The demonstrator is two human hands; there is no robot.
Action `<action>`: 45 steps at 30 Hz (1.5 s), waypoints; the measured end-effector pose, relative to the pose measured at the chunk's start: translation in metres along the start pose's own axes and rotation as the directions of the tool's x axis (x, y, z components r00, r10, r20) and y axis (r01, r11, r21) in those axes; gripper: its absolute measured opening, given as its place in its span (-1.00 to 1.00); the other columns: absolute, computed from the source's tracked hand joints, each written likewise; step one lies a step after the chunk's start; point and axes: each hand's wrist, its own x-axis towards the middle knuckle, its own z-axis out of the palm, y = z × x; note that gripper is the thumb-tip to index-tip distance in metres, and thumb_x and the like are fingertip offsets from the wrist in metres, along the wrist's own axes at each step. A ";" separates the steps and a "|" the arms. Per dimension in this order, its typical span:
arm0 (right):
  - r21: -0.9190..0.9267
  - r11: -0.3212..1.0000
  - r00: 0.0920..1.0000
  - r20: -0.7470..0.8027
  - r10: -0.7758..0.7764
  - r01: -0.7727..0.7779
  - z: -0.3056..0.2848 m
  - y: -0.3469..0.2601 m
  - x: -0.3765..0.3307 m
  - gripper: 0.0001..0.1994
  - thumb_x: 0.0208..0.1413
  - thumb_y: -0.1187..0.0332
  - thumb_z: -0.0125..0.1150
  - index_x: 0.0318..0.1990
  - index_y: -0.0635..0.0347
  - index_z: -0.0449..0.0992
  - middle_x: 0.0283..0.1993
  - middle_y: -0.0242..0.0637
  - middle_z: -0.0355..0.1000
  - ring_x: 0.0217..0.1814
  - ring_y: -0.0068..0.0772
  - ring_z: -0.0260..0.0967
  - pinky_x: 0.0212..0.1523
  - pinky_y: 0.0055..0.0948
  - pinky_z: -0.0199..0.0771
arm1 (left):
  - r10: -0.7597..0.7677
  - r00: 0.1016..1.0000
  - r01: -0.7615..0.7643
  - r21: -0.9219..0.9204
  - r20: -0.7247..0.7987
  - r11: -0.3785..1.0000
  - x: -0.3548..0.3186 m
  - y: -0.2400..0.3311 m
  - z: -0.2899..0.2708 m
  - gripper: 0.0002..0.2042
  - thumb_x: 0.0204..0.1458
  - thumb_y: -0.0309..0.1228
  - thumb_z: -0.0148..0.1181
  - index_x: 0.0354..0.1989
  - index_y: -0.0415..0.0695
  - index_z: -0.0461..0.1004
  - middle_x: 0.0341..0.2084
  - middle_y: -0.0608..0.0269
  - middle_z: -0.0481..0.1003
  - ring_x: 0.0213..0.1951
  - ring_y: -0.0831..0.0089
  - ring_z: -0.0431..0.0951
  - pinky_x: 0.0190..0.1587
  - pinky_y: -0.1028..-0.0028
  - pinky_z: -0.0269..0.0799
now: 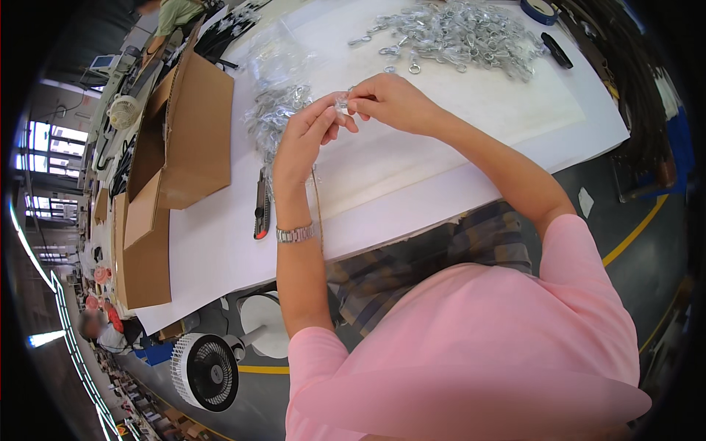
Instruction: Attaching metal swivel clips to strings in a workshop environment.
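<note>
Above the white-covered table, both my hands meet at a small clear plastic bag (341,107). My left hand (307,136) pinches it between thumb and fingertips. The closed fingers of my right hand (393,101) grip its other side; whatever is inside is too small to make out. Beyond my right hand spreads a heap of small shiny metal ring-ended fittings (471,37). Beside my left hand lies a pile of clear plastic bags with metal pieces (271,117). A utility knife (262,206) with a black and red handle rests left of my left forearm.
An open cardboard box (195,136) stands at the table's left. At the far right lie a blue tape roll (539,10) and a black tool-like object (557,51). A white fan (206,371) stands below left. Another person (176,15) is at the far upper left.
</note>
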 end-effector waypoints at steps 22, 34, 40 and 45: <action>0.998 -0.035 0.930 0.064 0.363 -0.055 -0.024 0.026 0.025 -0.68 0.36 0.26 0.16 0.06 0.36 0.44 0.04 -0.07 0.55 -0.15 -0.55 0.50 -0.11 -0.61 0.58 | 0.002 0.859 -0.053 -0.085 -0.512 0.995 0.004 -0.007 0.005 -0.75 0.36 -0.38 0.02 -0.10 -0.28 0.60 -0.61 0.40 0.45 -0.66 0.77 0.18 -0.61 0.66 -0.01; -0.715 0.553 0.870 0.160 -0.465 0.427 0.093 0.039 0.074 -0.88 0.08 0.27 0.29 -0.32 0.07 0.63 -0.22 -0.33 0.59 -0.17 -0.23 0.52 0.10 -0.15 0.29 | -0.017 0.798 -0.170 -0.251 -0.602 0.953 0.006 -0.025 -0.023 -0.78 0.33 -0.42 0.07 -0.11 -0.34 0.57 -0.54 0.36 0.45 -0.64 0.75 0.21 -0.64 0.68 -0.01; -0.455 0.856 0.959 -0.013 -0.283 0.246 0.054 0.032 0.051 -0.90 0.10 0.33 0.22 -0.31 0.10 0.60 -0.35 -0.24 0.57 -0.28 -0.13 0.55 -0.20 -0.17 0.48 | 0.051 0.795 -0.103 -0.052 -0.605 0.993 0.004 -0.017 -0.028 -0.76 0.27 -0.36 0.17 -0.06 -0.30 0.58 -0.44 0.35 0.51 -0.62 0.75 0.25 -0.60 0.67 0.07; -0.131 0.963 0.958 -0.130 -0.254 0.237 0.026 0.043 0.013 -0.80 0.08 0.27 0.22 -0.27 0.22 0.59 -0.40 -0.07 0.58 -0.33 -0.05 0.57 -0.27 -0.23 0.54 | -0.036 0.963 0.144 0.396 -0.267 0.907 0.008 -0.008 0.001 -0.74 0.16 -0.41 0.28 0.00 -0.21 0.62 -0.45 0.37 0.59 -0.51 0.71 0.30 -0.50 0.59 0.18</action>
